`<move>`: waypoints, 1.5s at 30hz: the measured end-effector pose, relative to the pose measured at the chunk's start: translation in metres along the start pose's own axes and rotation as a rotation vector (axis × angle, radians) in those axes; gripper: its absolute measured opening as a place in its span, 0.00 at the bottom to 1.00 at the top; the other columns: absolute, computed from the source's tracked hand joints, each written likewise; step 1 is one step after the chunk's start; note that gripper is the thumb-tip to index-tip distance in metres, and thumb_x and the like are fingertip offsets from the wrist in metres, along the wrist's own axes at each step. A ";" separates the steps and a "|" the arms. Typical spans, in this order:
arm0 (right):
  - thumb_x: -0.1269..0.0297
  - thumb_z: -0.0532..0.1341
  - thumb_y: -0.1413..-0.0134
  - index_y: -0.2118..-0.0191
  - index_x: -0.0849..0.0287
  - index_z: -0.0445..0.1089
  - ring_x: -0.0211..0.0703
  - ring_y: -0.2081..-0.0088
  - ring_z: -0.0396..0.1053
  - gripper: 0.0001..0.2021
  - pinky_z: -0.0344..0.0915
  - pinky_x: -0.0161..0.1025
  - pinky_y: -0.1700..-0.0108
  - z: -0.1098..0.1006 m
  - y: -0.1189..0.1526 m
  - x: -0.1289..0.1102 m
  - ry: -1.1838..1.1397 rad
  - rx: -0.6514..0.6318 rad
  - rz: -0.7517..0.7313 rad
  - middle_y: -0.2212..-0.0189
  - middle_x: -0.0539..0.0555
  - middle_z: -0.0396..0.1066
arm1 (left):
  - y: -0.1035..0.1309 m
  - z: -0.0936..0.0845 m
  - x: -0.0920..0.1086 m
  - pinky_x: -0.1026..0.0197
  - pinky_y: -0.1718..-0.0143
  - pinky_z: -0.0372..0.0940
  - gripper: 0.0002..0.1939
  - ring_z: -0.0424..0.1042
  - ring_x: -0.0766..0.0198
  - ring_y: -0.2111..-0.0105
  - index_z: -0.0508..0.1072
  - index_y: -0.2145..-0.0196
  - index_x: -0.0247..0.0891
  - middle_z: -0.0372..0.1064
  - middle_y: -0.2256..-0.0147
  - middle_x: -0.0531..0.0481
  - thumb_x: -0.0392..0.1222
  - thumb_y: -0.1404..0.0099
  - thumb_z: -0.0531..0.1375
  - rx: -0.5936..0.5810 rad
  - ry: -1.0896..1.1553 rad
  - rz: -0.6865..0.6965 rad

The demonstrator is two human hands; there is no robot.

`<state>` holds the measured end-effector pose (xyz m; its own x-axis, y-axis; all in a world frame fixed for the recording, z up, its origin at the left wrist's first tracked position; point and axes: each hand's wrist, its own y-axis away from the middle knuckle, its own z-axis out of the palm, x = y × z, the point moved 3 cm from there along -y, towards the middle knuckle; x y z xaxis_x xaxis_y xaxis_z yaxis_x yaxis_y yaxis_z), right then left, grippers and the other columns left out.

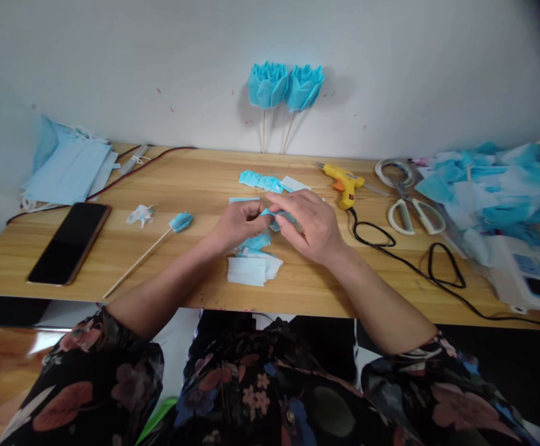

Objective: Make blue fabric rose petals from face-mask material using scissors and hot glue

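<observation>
Over the middle of the table, my left hand [239, 224] pinches a small piece of blue mask fabric [285, 217] from its left side. My right hand [308, 224] has its fingers closed on the same piece from the right, covering part of it. Under and in front of the hands lie cut white and blue fabric pieces [246, 271]. Just beyond them is a row of folded blue petals [261, 181] beside a white piece [295, 184]. To the left rests a thin stick [137, 263] tipped with a small blue bud [181, 222].
Two blue fabric flowers [269, 87] on sticks lean against the wall. Right are a yellow glue gun [344, 179] with its black cord, scissors [407, 214], a heap of fabric scraps [497, 183] and a power strip [514, 272]. Left are a phone [70, 244] and stacked masks [68, 167].
</observation>
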<state>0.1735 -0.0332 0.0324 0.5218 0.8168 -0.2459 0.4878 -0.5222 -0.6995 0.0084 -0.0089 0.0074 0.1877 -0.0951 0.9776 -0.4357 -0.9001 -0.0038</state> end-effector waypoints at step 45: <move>0.50 0.63 0.41 0.69 0.56 0.72 0.38 0.66 0.66 0.14 0.65 0.38 0.60 0.011 0.005 0.025 -0.764 -0.051 0.758 0.71 0.48 0.70 | 0.001 -0.004 0.002 0.65 0.73 0.58 0.16 0.61 0.72 0.78 0.66 0.76 0.36 0.63 0.79 0.55 0.47 0.37 0.63 0.068 0.205 0.020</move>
<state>0.1816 -0.0129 0.0152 0.1340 0.2041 -0.9697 0.2591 -0.9517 -0.1645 0.0049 -0.0080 0.0102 -0.0065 -0.0306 0.9995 -0.3758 -0.9262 -0.0308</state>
